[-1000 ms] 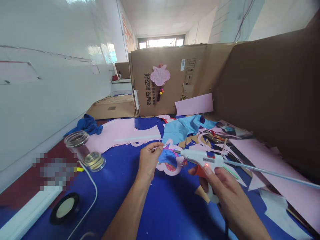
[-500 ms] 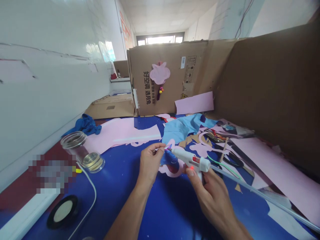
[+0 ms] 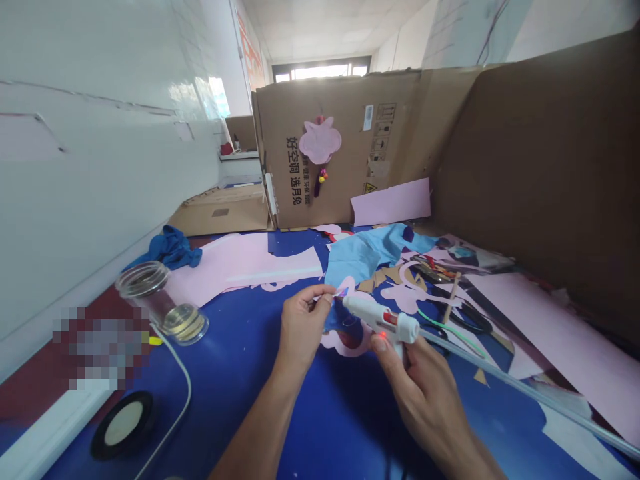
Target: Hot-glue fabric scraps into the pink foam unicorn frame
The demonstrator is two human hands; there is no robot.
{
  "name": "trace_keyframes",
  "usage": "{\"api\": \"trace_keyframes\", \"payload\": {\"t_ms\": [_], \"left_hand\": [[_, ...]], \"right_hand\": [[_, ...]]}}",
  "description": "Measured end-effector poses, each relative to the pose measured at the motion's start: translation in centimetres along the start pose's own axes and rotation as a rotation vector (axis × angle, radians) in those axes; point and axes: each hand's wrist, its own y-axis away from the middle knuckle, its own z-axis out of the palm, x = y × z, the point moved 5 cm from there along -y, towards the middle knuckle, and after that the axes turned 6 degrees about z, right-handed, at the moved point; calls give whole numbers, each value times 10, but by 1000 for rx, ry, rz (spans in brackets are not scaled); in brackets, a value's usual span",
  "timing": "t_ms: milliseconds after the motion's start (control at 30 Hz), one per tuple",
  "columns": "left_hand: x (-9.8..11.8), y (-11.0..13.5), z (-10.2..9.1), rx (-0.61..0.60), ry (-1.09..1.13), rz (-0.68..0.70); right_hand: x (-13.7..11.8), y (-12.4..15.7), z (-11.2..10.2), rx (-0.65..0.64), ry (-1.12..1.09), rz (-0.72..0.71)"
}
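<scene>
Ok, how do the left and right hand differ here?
The right hand holds a white glue gun, while the left hand holds only a small paper scrap. The right hand's fingers wrap around the gun's grip; the left hand just pinches the scrap between its fingertips. Both are held over the blue table, close together, with the gun's nozzle beside the left hand's fingertips.

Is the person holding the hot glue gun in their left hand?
No, the white hot glue gun is gripped in the right hand, while the left hand pinches a small scrap.
</scene>
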Motion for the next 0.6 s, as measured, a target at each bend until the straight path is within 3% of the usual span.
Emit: {"api": "trace_keyframes", "payload": {"t_ms": [600], "left_hand": [[0,1,0,-16,-47,27]], "right_hand": [[1,1,1,15,11,24]]}}
